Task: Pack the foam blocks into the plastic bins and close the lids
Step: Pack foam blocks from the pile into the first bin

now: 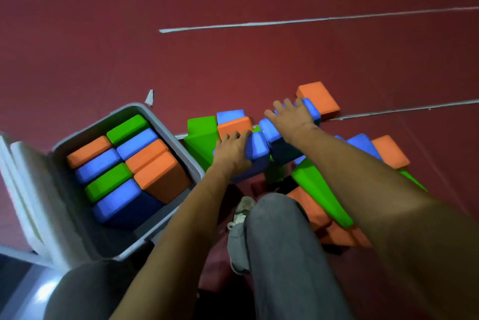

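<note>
A grey plastic bin (188, 156) stands on the floor at the left, its lid (28, 190) folded open beyond its left side. Inside it stand several orange, blue and green foam blocks (129, 164) packed on edge. To the right lies a loose pile of foam blocks (318, 184). My left hand (232, 149) grips a blue block (256, 149) at the pile's near left. My right hand (291, 116) grips a second blue block (272, 130) from above, just beyond the first. An orange block (318, 98) lies past my right hand.
The floor (233, 60) is dark red with white lines (311, 20). My grey-trousered legs (285, 255) and a shoe (242, 209) are below the pile. A small torn patch (149, 98) marks the floor behind the bin.
</note>
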Demonstrator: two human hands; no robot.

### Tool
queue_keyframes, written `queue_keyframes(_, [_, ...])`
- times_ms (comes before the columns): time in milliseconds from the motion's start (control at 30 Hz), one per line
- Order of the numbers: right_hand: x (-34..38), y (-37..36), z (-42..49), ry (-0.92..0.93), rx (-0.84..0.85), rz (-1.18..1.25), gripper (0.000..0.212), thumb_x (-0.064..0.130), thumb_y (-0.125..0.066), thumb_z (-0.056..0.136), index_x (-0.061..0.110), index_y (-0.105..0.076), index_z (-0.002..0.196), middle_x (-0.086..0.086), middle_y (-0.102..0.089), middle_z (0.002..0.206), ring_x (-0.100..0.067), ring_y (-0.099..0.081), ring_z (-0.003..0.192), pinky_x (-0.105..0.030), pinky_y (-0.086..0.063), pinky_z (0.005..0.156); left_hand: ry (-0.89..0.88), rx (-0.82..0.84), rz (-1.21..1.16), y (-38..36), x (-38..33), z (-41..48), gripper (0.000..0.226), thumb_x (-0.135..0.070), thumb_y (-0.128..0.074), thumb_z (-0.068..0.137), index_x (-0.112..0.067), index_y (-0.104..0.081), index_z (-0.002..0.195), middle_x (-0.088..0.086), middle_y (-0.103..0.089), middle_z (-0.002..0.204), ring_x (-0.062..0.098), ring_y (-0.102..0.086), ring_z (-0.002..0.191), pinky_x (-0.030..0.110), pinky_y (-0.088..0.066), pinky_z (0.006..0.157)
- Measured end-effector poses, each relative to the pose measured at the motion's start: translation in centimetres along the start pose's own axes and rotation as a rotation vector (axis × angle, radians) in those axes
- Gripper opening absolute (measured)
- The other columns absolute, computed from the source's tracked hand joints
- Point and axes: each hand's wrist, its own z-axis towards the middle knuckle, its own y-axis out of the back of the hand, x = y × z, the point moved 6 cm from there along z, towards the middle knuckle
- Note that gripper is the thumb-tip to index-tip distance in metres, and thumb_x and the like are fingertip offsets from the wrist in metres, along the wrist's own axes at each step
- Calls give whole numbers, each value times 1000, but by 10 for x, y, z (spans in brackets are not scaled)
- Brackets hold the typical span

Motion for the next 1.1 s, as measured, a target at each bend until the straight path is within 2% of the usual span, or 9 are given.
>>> queue_keyframes(100, [-9, 24, -15, 1, -25, -17, 81, 20, -73, 83, 27, -28, 150, -8, -28, 154, -35, -33, 138, -53, -28, 112, -27, -40, 25, 37, 1, -9, 90, -35, -74, 68, -32, -35, 149, 9, -51, 129, 40, -57, 110, 46, -48, 88])
queue_keyframes(200, [-4, 52, -26, 5, -64, -25, 75, 19, -67, 88, 26, -27, 151, -8, -28, 154, -35, -33, 138, -52, -28, 110, -8, -90, 2, 77, 12, -24, 93, -34, -74, 68, -33, -32, 151, 9, -51, 126, 40, -60, 107, 45, -50, 83])
queue_keyframes(300, [10, 78, -36, -32, -112, 34, 66, 15, -59, 93, 26, -27, 150, -9, -30, 152, -35, -35, 136, -52, -29, 109, 23, -77, -10, 110, 27, -43, 98, -34, -77, 68, -36, -29, 153, 10, -51, 128, 40, -57, 114, 47, -49, 87])
queue_keyframes(400, [31, 102, -41, -24, -140, 80, 73, 15, -64, 90, 26, -25, 152, -8, -30, 152, -35, -36, 137, -53, -30, 108, 46, -92, 44, 138, 47, -68, 97, -33, -77, 70, -37, -28, 153, 9, -51, 131, 39, -52, 119, 49, -46, 93])
queue_keyframes(567, [82, 144, -43, 50, -251, 114, 72, 13, -66, 89, 25, -28, 149, -7, -36, 147, -35, -41, 133, -53, -36, 103, 105, -132, 83, 167, 96, -115, 97, -34, -78, 69, -36, -29, 153, 9, -52, 130, 38, -52, 120, 49, -47, 94])
queue_keyframes(700, [130, 167, -42, 119, -283, 148, 73, 9, -66, 88, 23, -29, 149, -8, -36, 146, -35, -41, 133, -54, -37, 101, 191, -113, 97, 173, 137, -149, 100, -34, -80, 68, -36, -28, 153, 9, -50, 136, 37, -51, 122, 48, -46, 92])
queue_keyframes(867, [192, 176, -39, 235, -274, 177, 75, 7, -66, 85, 22, -29, 148, -8, -38, 143, -34, -44, 130, -50, -40, 97, 277, -62, 119, 155, 188, -185, 97, -34, -80, 67, -35, -32, 151, 6, -54, 133, 34, -55, 120, 44, -49, 87])
queue_keyframes(1100, [255, 164, -24, 361, -288, 146, 70, 7, -64, 86, 21, -31, 146, -9, -42, 140, -33, -48, 126, -48, -41, 94, 361, 28, 84, 116, 237, -210, 96, -36, -80, 69, -30, -30, 151, 9, -52, 129, 36, -54, 119, 49, -50, 89])
